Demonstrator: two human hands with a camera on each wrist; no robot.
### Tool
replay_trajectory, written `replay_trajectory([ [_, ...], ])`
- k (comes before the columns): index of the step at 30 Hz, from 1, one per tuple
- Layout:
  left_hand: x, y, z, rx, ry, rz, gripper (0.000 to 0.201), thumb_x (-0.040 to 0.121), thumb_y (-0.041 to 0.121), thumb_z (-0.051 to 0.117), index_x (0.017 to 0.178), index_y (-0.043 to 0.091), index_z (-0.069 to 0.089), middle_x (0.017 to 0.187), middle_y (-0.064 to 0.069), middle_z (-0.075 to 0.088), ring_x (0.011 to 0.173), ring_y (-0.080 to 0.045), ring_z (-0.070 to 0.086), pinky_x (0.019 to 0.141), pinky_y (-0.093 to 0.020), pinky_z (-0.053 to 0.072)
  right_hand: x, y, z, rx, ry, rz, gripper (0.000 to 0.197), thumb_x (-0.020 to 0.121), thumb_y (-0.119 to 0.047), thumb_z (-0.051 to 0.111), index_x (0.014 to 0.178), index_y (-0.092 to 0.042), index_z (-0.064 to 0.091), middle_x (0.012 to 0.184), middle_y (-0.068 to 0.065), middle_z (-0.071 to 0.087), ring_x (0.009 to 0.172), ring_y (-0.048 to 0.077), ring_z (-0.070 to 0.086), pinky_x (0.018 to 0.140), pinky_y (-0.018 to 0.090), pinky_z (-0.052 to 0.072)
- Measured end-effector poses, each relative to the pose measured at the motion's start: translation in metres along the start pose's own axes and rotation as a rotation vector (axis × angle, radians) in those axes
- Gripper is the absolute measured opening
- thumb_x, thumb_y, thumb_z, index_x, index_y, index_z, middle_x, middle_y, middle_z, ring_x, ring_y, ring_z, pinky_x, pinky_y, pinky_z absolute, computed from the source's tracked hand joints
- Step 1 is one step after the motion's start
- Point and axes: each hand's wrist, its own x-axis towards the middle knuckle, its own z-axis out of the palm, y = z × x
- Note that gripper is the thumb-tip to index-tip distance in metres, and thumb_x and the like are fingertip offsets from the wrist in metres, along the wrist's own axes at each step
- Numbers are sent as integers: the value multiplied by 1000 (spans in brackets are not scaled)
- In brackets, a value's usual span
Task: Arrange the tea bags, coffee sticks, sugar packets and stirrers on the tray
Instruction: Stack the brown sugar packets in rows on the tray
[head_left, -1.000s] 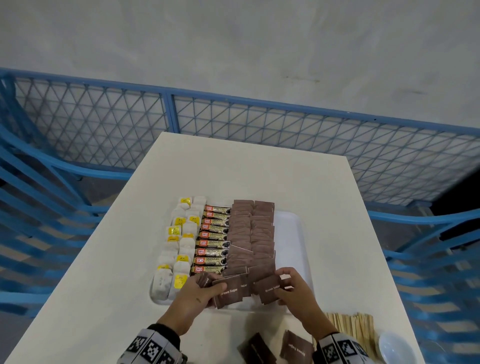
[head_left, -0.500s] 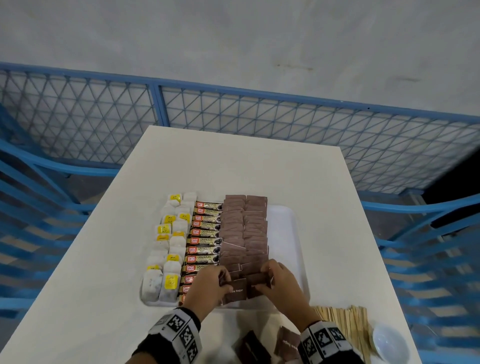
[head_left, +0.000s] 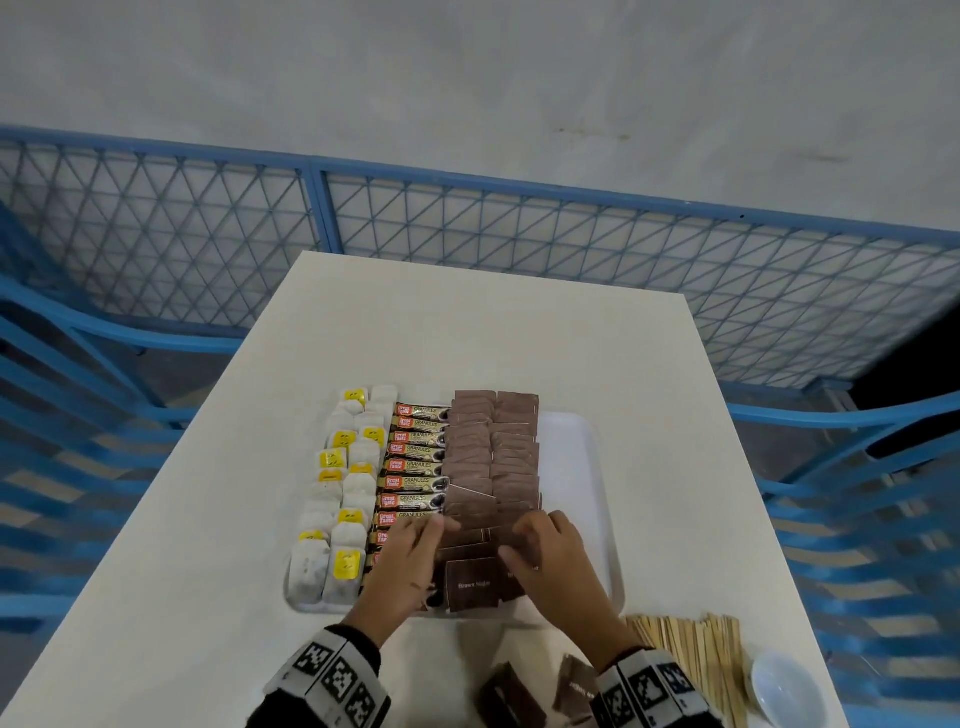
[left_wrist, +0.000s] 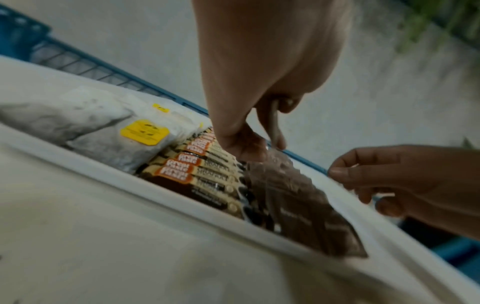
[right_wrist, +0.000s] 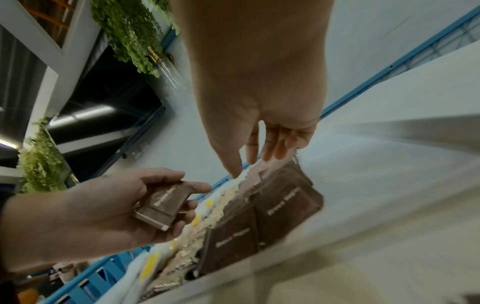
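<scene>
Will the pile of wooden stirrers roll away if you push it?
Probably not. The wooden stirrers look flat and thin, so they should slide and scatter rather than roll. They seem light and stiff; lying loose on the table, the pile would likely fan apart.

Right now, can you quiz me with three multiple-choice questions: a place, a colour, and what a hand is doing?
1. Where are the wooden stirrers? A on the table, beside the tray; B on the floor; C in a cup.
2. What colour are the sugar packets? A yellow; B brown; C blue.
3. The left hand is: A empty; B holding a tea bag; C holding sugar packets.
Answers: A, they lie off the tray's near right corner; B, brown wrappers; C, the right wrist view shows the held stack.
</scene>
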Motion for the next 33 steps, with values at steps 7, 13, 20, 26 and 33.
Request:
replay_trajectory([
  [7, -22, 13, -17, -620, -326, 85, 45, 100, 44, 23, 133, 30, 52, 134, 0, 57, 126, -17, 52, 105, -41, 41, -9, -53, -13, 458, -342, -38, 16, 93, -38, 50, 80, -31, 58, 71, -12, 59, 66, -1, 53, 66, 17, 43],
  [13, -33, 10, -14, -390, -314, 123, 54, 87, 66, 34, 130, 37, 52, 140, 16, 48, 132, 5, 36, 114, -27, 27, -15, -59, -18, 722, -356, 23, 17, 87, -6, 62, 79, -18, 53, 71, -4, 59, 61, 11, 57, 59, 20, 47],
  [20, -43, 4, -1, 138, -272, 237, 14, 91, 21, 57, 83, 32, 59, 87, 11, 60, 80, -1, 55, 70, -10, 40, -21, -33, -31, 766, -246, 211, 14, 87, 3, 54, 92, -10, 50, 91, 12, 64, 83, 24, 63, 77, 38, 54],
  [26, -61, -23, 30, 756, -576, 375, 36, 87, 29, 59, 120, 16, 54, 116, 1, 43, 114, -17, 46, 94, -25, 39, -26, -9, -31, 680, -47, 405, 8, 89, -13, 57, 81, -11, 55, 65, -8, 56, 61, 6, 49, 61, 18, 39],
  [33, -68, -23, 35, 940, -545, 434, 49, 85, 26, 61, 131, 21, 44, 131, -5, 35, 121, -21, 38, 100, -30, 34, -28, 11, -18, 834, -87, 479, 16, 86, 4, 53, 101, -2, 56, 86, 16, 63, 65, 21, 61, 58, 25, 51],
])
